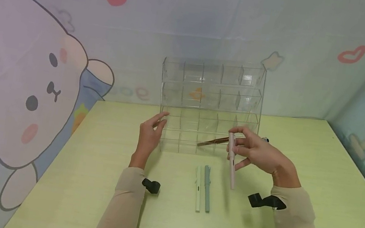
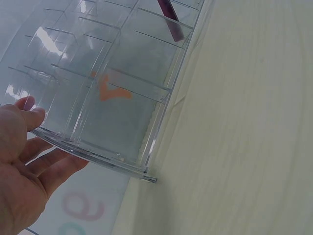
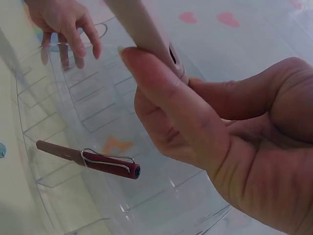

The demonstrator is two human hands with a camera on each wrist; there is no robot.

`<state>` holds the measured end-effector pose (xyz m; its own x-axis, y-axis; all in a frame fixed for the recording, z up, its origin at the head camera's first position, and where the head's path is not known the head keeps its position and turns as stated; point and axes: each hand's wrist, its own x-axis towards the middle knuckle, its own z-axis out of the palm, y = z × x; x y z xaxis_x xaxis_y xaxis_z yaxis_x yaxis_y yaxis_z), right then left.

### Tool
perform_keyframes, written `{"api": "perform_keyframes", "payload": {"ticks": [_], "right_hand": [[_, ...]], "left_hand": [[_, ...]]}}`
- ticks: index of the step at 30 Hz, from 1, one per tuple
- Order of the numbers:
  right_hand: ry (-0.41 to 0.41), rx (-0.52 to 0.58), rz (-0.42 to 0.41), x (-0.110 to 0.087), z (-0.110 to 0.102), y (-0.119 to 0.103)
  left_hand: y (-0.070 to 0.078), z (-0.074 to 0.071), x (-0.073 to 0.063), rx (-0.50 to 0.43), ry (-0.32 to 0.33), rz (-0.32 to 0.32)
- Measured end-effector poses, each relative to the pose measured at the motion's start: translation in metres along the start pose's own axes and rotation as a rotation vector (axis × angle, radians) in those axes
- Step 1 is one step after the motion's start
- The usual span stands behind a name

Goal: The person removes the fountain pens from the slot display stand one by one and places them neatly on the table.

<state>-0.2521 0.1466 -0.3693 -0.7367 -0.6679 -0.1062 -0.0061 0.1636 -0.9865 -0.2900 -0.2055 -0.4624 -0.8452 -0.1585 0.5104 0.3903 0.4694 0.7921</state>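
A clear acrylic rack [image 1: 208,110] with tiers of small compartments stands at the back of the table. My left hand [image 1: 150,133] grips its left side edge, thumb on the front and fingers behind, as the left wrist view shows. My right hand [image 1: 253,149] pinches a pale pink pen [image 1: 231,161] between thumb and fingers, in front of the rack's lower right part. The pen is tilted, its lower end above the table. A dark red pen [image 3: 93,159] with a metal clip lies slanted at the rack's lower tiers, partly behind the right hand in the head view.
On the table [image 1: 80,194] in front of the rack, a whitish-green pen [image 1: 198,190] and a blue-green pen [image 1: 207,189] lie side by side. A printed cloth [image 1: 140,21] hangs right behind the rack, and another stretch covers the right side.
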Motion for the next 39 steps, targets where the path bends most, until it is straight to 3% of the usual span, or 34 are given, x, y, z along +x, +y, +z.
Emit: {"api": "perform_keyframes", "payload": {"ticks": [9, 21, 28, 39], "right_hand": [[-0.052, 0.093, 0.058, 0.005, -0.005, 0.009], [-0.052, 0.025, 0.149, 0.010, -0.005, 0.020], [-0.069, 0.021, 0.183, 0.013, -0.004, 0.024], [-0.067, -0.050, 0.264, 0.019, 0.007, 0.037]], "left_hand": [[0.000, -0.001, -0.001, 0.001, -0.010, -0.009], [-0.002, 0.000, -0.001, -0.009, -0.022, -0.013], [-0.002, 0.000, 0.000, -0.013, -0.005, 0.016], [-0.002, 0.001, 0.000, -0.014, 0.000, 0.021]]}}
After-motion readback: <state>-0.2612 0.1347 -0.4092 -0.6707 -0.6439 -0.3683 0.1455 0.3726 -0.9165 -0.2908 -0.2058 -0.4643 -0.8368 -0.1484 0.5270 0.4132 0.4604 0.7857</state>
